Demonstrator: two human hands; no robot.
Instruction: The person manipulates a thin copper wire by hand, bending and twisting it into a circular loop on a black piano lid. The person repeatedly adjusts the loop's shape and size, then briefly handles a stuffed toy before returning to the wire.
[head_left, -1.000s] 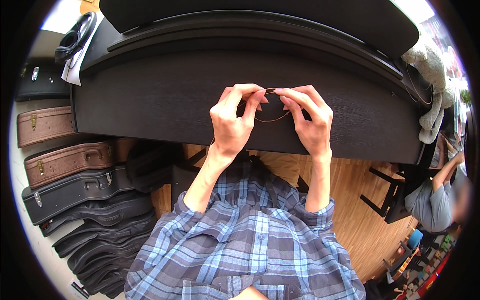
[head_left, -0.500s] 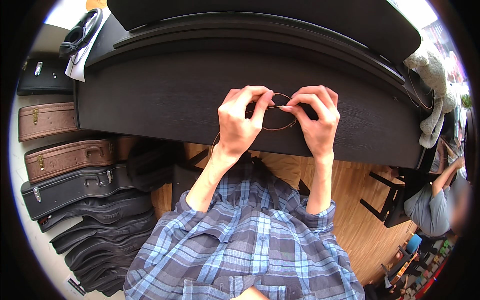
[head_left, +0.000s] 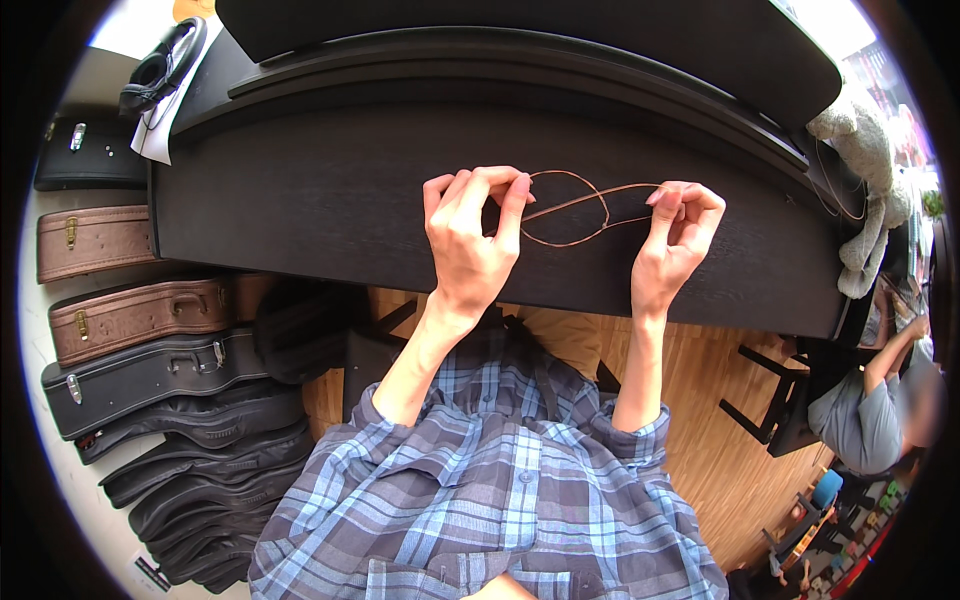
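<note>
A thin copper-coloured guitar string [head_left: 601,194] is stretched between my hands above a dark wooden piano lid [head_left: 330,200]. My left hand [head_left: 468,235] pinches it between thumb and fingers at one end of a round loop. The fingertips of my right hand [head_left: 672,245] close on a strand that runs out to the right and crosses the loop. Both hands are held up, palms turned partly toward each other. What lies inside the pinches is mostly hidden by the fingers.
Several instrument cases [head_left: 140,315] stand in a row at the left. Headphones [head_left: 160,75] lie at the far left corner. A grey plush toy [head_left: 870,170] hangs at the right, beside a thin loop of wire. Another person [head_left: 865,420] sits at the far right, near a black stool [head_left: 785,400].
My right hand has moved right, away from my left hand, drawing a length of the string out from the loop. My left hand has shifted slightly left.
</note>
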